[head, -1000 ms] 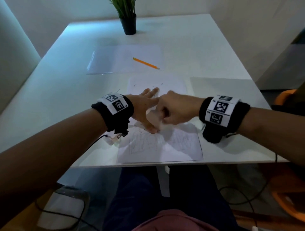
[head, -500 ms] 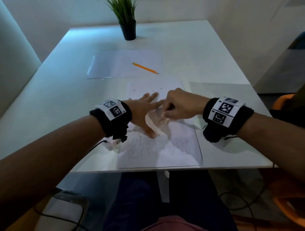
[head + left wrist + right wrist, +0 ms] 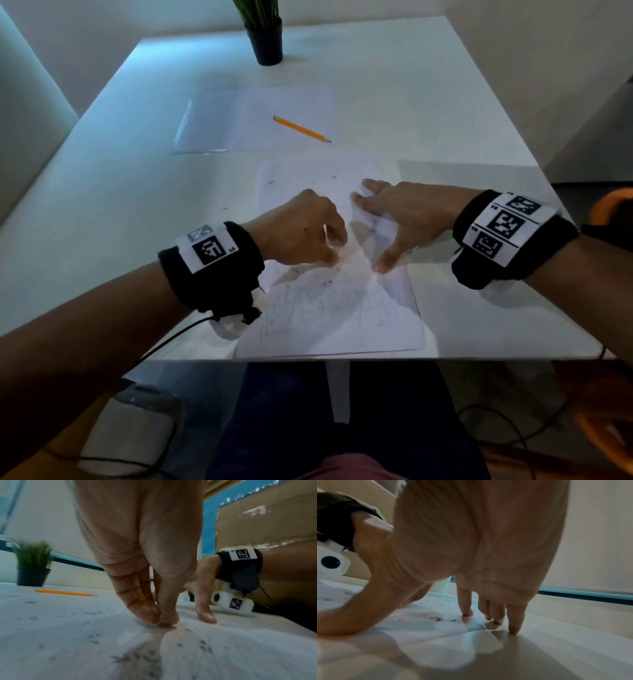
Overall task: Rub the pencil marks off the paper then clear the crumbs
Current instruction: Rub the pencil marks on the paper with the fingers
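Observation:
A white paper [image 3: 342, 315] with faint pencil marks lies at the table's near edge. Dark eraser crumbs [image 3: 329, 282] are scattered over its middle, and these crumbs [image 3: 120, 658] look blurred close up. My left hand [image 3: 334, 251] is curled, its fingertips [image 3: 147, 615] and thumb pinching a small pale eraser [image 3: 162, 622] down onto the sheet. My right hand [image 3: 371, 233] is spread flat, and its fingers [image 3: 467, 609] and thumb press the paper's right edge. Most of the eraser is hidden by the fingers.
An orange pencil [image 3: 301, 129] lies on a clear plastic sleeve [image 3: 212, 126] beyond the paper. A potted plant [image 3: 265, 37] stands at the table's far edge. The table's front edge [image 3: 496, 358] runs just below the sheet. An orange chair [image 3: 613, 205] is at the right.
The right hand, which was a fist with the eraser on the paper, has opened and spread on the right edge. The left hand went from flat to curled and now pinches the eraser.

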